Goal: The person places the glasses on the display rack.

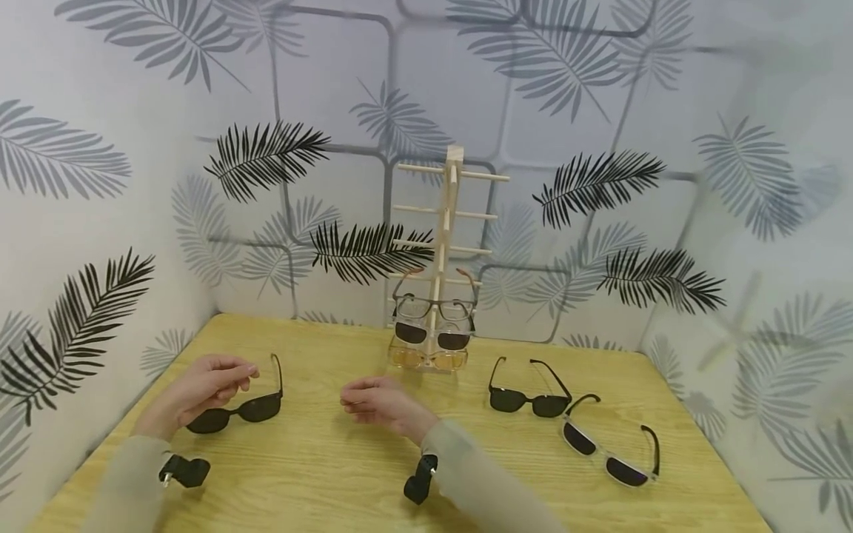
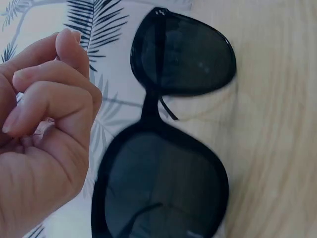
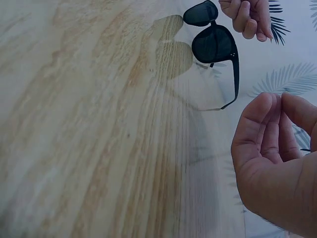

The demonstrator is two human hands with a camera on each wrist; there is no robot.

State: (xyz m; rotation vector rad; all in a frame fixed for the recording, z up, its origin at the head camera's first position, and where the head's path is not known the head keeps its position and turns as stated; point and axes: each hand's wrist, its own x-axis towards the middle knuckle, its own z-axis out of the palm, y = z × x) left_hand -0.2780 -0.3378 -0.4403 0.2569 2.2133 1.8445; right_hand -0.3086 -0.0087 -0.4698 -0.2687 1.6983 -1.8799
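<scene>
My left hand [image 1: 212, 386] hovers over black sunglasses [image 1: 260, 409] on the left of the table, its fingers loosely bent and holding nothing. In the left wrist view the dark lenses of these sunglasses [image 2: 163, 178] lie beside the hand, apart from it. My right hand [image 1: 386, 406] is above the middle of the table with loosely curled fingers, thumb close to the fingertips, nothing visible between them. Behind it stands a wooden eyewear rack [image 1: 448, 215]. Its lower pegs carry clear-lens glasses [image 1: 436, 306], dark sunglasses [image 1: 453, 340] and amber-tinted glasses [image 1: 449, 360].
On the right of the wooden table [image 1: 320, 481] lie black sunglasses [image 1: 549, 406] and, nearer the front, white-framed sunglasses [image 1: 626, 471] with dark lenses. Leaf-patterned walls [image 1: 333, 89] close in the back and sides. The rack's upper pegs [image 1: 486, 177] are bare.
</scene>
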